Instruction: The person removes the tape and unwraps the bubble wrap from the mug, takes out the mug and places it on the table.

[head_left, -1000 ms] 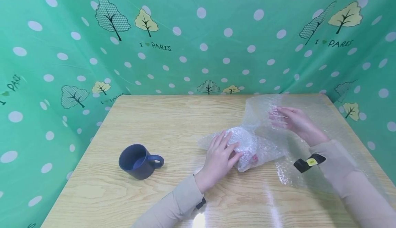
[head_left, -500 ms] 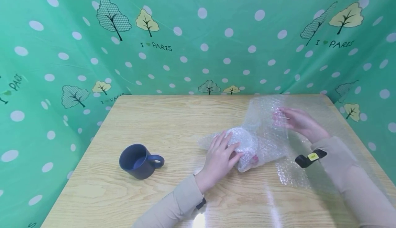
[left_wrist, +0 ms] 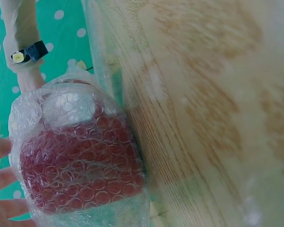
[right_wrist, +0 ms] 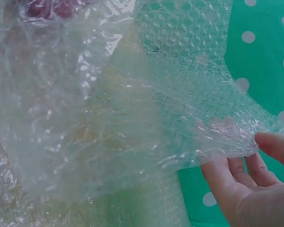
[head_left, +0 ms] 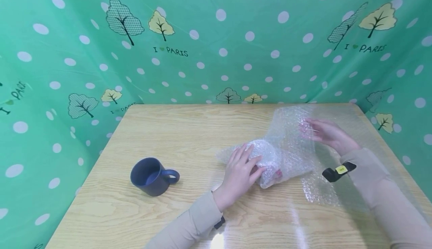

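Observation:
A bundle of clear bubble wrap (head_left: 264,155) lies right of the table's middle. Through the plastic, the left wrist view shows a dark-red and white object (left_wrist: 83,165); its kind is blurred by the bubbles. My left hand (head_left: 239,176) rests on the bundle's near left side with spread fingers. Off to the right, a loose flap of bubble wrap (right_wrist: 194,113) runs from the bundle to my right hand (head_left: 329,134). My right hand pinches the flap's gathered edge between thumb and fingers, raised over the table.
A dark blue mug (head_left: 148,177) stands upright at the left, its handle toward the bundle. More bubble wrap (head_left: 351,129) spreads flat across the right side of the wooden table (head_left: 189,125). A green dotted curtain (head_left: 209,54) hangs behind and along both sides.
My right hand has shifted slightly right, drawing the bubble-wrap flap with it. My left hand stays on the bundle, and the mug stands where it was.

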